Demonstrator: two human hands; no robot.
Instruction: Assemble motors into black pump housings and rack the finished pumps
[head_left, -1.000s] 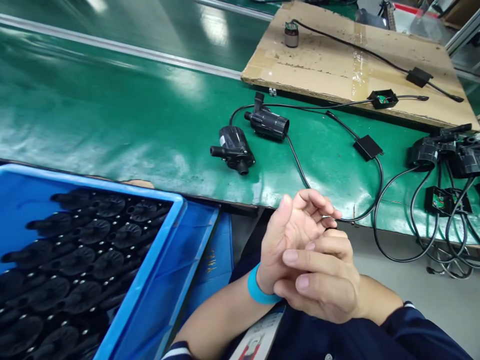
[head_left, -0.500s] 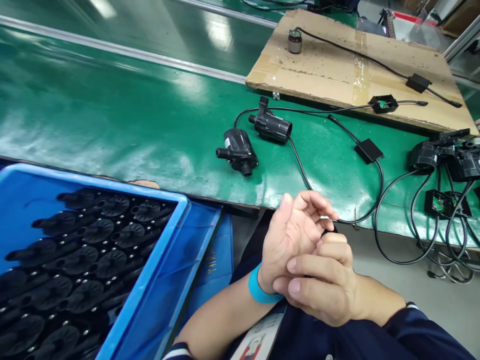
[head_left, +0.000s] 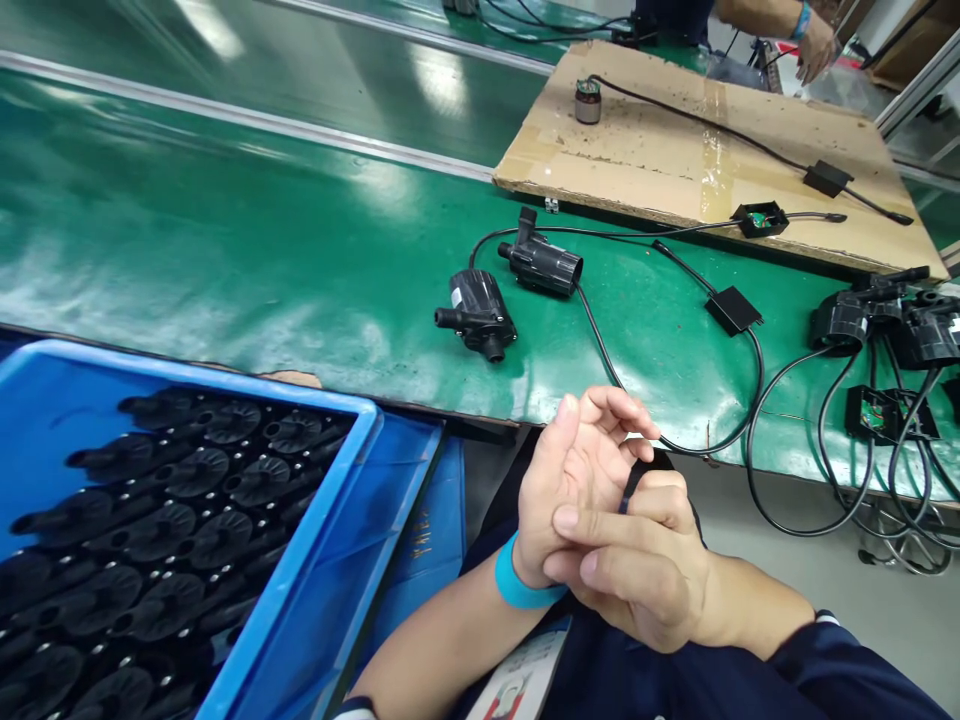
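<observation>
My left hand (head_left: 581, 465) is held palm up over the table's front edge, fingers loosely curled and apart, with nothing in it. A teal band (head_left: 517, 577) circles its wrist. Against the heel of that palm lie the fingertips of my right hand (head_left: 652, 565); some of its fingers are stretched out and others bent, and I see no object in it. Beyond my hands, two black pumps (head_left: 480, 310) (head_left: 544, 262) lie on the green tabletop (head_left: 337, 260). A cable runs from one of them past my left fingertips to a small black box (head_left: 733, 310).
At left, a blue crate (head_left: 367, 425) holds rows of black pump parts. A cardboard sheet (head_left: 645, 135) carries a small motor (head_left: 588, 102) with a cable. More pumps (head_left: 840, 322) and hanging cables stand at right. Another person's hand (head_left: 816, 48) shows at the back.
My right fingertips have shifted slightly on my left palm. The view has tilted a little, and another person's arm has come into view at the top right.
</observation>
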